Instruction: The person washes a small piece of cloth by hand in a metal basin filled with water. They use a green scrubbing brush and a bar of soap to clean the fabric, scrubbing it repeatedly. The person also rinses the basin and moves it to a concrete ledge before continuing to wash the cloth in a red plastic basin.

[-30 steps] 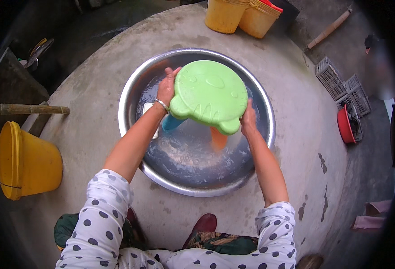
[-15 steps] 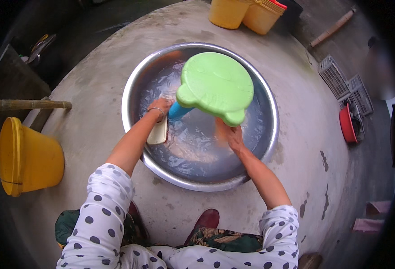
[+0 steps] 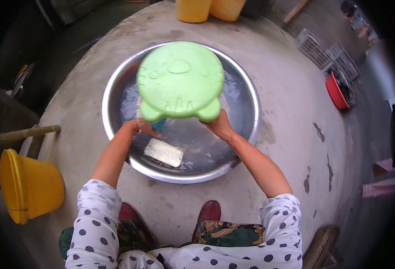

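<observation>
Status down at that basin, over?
Left hand by blue leg; right hand at green stool's near edge. Stool seat-up over steel basin. White block in basin, near left hand.

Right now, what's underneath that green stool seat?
A blue leg shows below the seat, by the left hand. The right hand is partly under its right lobe. The seat covers any other legs and part of the basin.

White dotted sleeves (image 3: pixel 96 224), silvery bracelet (image 3: pixel 139 126), patterned green trousers (image 3: pixel 235 235), maroon shoes (image 3: pixel 210 211).
</observation>
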Motion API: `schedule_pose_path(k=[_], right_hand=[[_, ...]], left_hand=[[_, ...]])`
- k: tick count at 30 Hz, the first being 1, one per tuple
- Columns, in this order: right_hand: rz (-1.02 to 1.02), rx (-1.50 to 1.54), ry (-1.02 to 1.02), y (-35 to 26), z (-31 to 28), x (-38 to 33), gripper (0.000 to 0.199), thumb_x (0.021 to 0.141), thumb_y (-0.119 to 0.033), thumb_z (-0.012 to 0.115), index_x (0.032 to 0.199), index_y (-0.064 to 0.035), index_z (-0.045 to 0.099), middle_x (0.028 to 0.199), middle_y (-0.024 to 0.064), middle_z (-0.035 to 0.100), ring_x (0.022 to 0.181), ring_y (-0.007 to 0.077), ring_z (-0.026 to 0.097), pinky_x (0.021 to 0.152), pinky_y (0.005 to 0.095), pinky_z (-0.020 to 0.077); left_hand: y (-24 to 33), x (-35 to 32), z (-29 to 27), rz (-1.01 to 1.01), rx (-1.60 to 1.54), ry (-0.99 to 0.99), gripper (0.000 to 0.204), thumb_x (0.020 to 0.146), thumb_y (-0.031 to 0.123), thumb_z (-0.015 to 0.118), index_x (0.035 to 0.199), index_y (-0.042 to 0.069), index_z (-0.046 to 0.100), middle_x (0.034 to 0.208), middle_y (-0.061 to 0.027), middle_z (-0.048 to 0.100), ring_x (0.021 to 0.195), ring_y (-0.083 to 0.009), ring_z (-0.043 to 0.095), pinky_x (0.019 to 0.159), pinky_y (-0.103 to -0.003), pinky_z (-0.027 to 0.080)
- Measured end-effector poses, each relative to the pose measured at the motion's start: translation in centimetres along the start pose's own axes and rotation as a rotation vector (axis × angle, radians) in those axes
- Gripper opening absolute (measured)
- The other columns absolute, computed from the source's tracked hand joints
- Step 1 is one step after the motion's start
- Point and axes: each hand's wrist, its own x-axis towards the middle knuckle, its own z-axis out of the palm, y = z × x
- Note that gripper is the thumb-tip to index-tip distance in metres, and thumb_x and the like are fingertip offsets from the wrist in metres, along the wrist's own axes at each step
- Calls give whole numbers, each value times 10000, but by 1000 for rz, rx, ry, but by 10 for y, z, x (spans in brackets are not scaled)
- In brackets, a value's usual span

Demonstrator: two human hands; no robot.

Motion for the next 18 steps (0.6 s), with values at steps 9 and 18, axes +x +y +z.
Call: schedule_pose_path(k=[9, 18], right_hand=[[12, 117, 374, -44, -101, -14, 171, 748, -64, 629, 870, -3, 526, 708, 84, 567, 488, 167, 506, 456, 296, 414], [109, 379, 1186, 54, -212, -97, 492, 639, -66, 691, 1077, 3, 476, 1029, 94, 524, 903, 199, 520, 787, 318, 435]], left_hand=[[37, -14, 1, -201, -347, -251, 897, 628, 376, 746, 1338, 106, 269, 1183, -165, 490, 1110, -279, 447, 902, -351, 378], [58, -15, 11, -185, -320, -642, 788, 641, 300, 757, 1266, 46, 351, 922, -101, 588, 838, -186, 557, 678, -314, 487]])
